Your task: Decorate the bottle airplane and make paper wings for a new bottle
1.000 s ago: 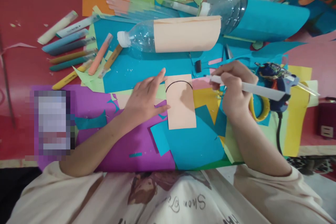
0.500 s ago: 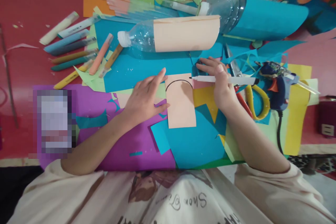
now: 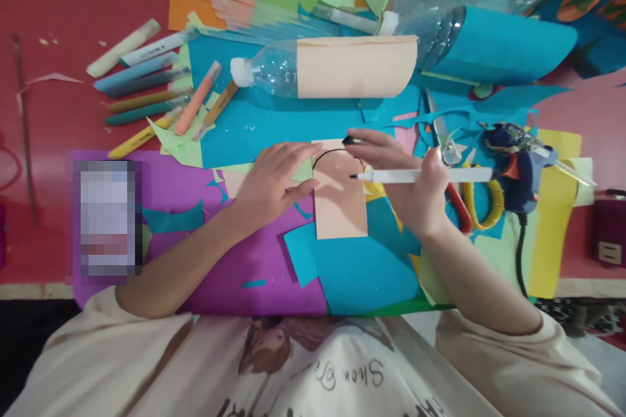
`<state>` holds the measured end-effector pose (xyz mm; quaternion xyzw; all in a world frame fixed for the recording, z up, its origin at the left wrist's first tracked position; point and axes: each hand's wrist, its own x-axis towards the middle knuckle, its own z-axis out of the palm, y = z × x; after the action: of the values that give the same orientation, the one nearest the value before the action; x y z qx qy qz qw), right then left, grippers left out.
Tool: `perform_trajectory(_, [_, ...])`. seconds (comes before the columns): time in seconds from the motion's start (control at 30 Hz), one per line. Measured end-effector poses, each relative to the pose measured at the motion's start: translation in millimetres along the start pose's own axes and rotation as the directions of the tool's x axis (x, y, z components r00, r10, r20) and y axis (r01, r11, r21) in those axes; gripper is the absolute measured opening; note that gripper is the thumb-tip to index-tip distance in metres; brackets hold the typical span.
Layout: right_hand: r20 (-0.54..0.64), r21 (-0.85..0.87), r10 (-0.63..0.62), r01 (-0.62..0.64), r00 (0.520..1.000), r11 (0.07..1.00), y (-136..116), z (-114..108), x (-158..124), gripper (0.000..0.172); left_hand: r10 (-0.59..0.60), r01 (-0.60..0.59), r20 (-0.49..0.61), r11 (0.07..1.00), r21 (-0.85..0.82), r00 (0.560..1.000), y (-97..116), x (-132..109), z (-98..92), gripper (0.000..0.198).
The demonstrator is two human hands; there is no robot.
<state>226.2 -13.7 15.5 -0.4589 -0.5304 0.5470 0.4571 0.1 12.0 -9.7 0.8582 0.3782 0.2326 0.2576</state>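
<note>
A peach paper rectangle (image 3: 341,208) with a black arch drawn near its top lies in front of me. My left hand (image 3: 278,177) is open, fingers stretched out, with the index fingertip and thumb at the paper's left edge. My right hand (image 3: 415,176) holds a white marker (image 3: 391,176) across the thumb, its bare black tip pointing left above the paper. A small black piece that looks like a cap (image 3: 349,141) shows at the right fingertips, over the paper's top edge.
Beyond lies a plastic bottle (image 3: 267,71) wrapped in peach paper; another bottle (image 3: 508,39) wears blue paper. At right are scissors (image 3: 482,202) and a glue gun (image 3: 523,176). Several markers (image 3: 147,88) lie at left, a blurred phone-like device (image 3: 107,218) nearer. Paper scraps (image 3: 173,216) are scattered around.
My right hand has moved left and over the paper's upper right, bringing the marker tip lower. The black piece now shows at its fingertips. My left hand stays beside the paper.
</note>
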Motion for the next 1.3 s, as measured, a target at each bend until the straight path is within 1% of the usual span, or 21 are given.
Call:
perform_trajectory(0.07, [0.1, 0.116, 0.063, -0.075, 0.993, 0.99, -0.8, 9.2, -4.4, 0.067, 0.026, -0.028, -0.036, 0.998, -0.065, 0.999, 2.8, -1.2, -1.5, 0.048])
perform_trajectory(0.1, [0.147, 0.16, 0.084, -0.107, 0.986, 0.981, -0.1, 12.9, -6.3, 0.068, 0.017, -0.022, -0.051, 0.995, -0.098, 0.999, 4.3, -1.8, -2.0, 0.046])
perform_trajectory(0.17, [0.226, 0.23, 0.114, -0.166, 0.968, 0.959, 2.6, 17.9, -8.7, 0.067, -0.039, 0.025, -0.087, 0.987, -0.16, 0.995, 6.7, -2.5, -2.5, 0.041])
perform_trajectory(0.23, [0.277, 0.276, 0.129, -0.208, 0.952, 0.938, 5.4, 19.9, -9.7, 0.068, -0.103, 0.075, -0.123, 0.974, -0.212, 0.987, 7.9, -2.5, -2.4, 0.038])
perform_trajectory(0.33, [0.302, 0.327, 0.141, -0.242, 0.943, 0.913, 6.8, 20.8, -9.2, 0.065, -0.132, 0.094, -0.136, 0.962, -0.258, 0.982, 7.6, -1.2, -2.3, 0.038])
perform_trajectory(0.43, [0.312, 0.371, 0.174, -0.288, 0.934, 0.883, 5.9, 22.5, -7.7, 0.066, -0.095, 0.061, -0.114, 0.961, -0.271, 0.989, 6.9, 0.6, -2.9, 0.039])
perform_trajectory(0.53, [0.317, 0.403, 0.195, -0.318, 0.928, 0.858, 5.0, 24.1, -6.1, 0.067, -0.051, 0.017, -0.116, 0.96, -0.281, 0.992, 6.9, 1.5, -4.1, 0.035])
perform_trajectory(0.6, [0.279, 0.401, 0.193, -0.297, 0.941, 0.867, 4.1, 22.8, -4.9, 0.063, -0.091, 0.051, -0.12, 0.952, -0.302, 0.989, 7.5, 1.0, -4.1, 0.035])
perform_trajectory(0.63, [0.236, 0.385, 0.191, -0.272, 0.953, 0.882, 3.4, 21.2, -4.1, 0.06, -0.141, 0.096, -0.119, 0.942, -0.322, 0.983, 7.8, 0.5, -3.8, 0.036])
perform_trajectory(0.67, [0.17, 0.361, 0.183, -0.234, 0.968, 0.903, 2.4, 18.9, -3.2, 0.056, -0.197, 0.146, -0.114, 0.926, -0.349, 0.974, 8.2, -0.3, -3.2, 0.037])
perform_trajectory(0.73, [-0.02, 0.312, 0.139, -0.126, 0.99, 0.942, 0.3, 12.6, -0.8, 0.049, -0.301, 0.234, -0.103, 0.88, -0.414, 0.948, 8.9, -1.8, -1.6, 0.039])
perform_trajectory(0.77, [-0.12, 0.292, 0.109, -0.069, 0.987, 0.954, -0.8, 9.2, 0.6, 0.045, -0.334, 0.258, -0.105, 0.861, -0.439, 0.937, 9.2, -2.3, -0.9, 0.039])
perform_trajectory(0.83, [-0.278, 0.261, 0.066, 0.009, 0.958, 0.965, -2.6, 3.1, 3.3, 0.037, -0.351, 0.259, -0.143, 0.861, -0.437, 0.925, 9.7, -2.6, -0.5, 0.033])
perform_trajectory(0.9, [-0.349, 0.235, 0.075, 0.01, 0.934, 0.972, -3.8, 0.2, 5.4, 0.026, -0.327, 0.235, -0.203, 0.897, -0.374, 0.923, 10.2, -1.6, -1.8, 0.023])
perform_trajectory(0.97, [-0.385, 0.216, 0.106, -0.022, 0.917, 0.976, -4.2, 1.2, 6.4, 0.019, -0.288, 0.208, -0.238, 0.927, -0.311, 0.928, 10.8, -0.2, -4.3, 0.017])
perform_trajectory(1.03, [-0.398, 0.206, 0.116, -0.035, 0.91, 0.978, -3.8, 4.9, 6.1, 0.018, -0.278, 0.201, -0.246, 0.933, -0.298, 0.929, 11.4, 1.1, -6.9, 0.018])
perform_trajectory(1.07, [-0.386, 0.201, 0.114, -0.037, 0.915, 0.979, -3.3, 7.0, 5.6, 0.019, -0.281, 0.202, -0.243, 0.931, -0.303, 0.928, 11.5, 1.4, -7.9, 0.02])
perform_trajectory(1.17, [-0.296, 0.195, 0.099, -0.042, 0.95, 0.98, -1.8, 11.7, 2.5, 0.019, -0.297, 0.211, -0.242, 0.922, -0.323, 0.924, 11.3, 1.2, -8.9, 0.033])
perform_trajectory(1.23, [-0.239, 0.209, 0.109, -0.058, 0.965, 0.976, -1.0, 12.9, 0.2, 0.02, -0.309, 0.211, -0.254, 0.912, -0.351, 0.916, 11.2, 0.6, -8.0, 0.042])
perform_trajectory(1.3, [-0.201, 0.227, 0.13, -0.083, 0.971, 0.97, -0.7, 13.2, -1.6, 0.023, -0.332, 0.204, -0.244, 0.878, -0.432, 0.911, 11.9, 0.1, -6.3, 0.045])
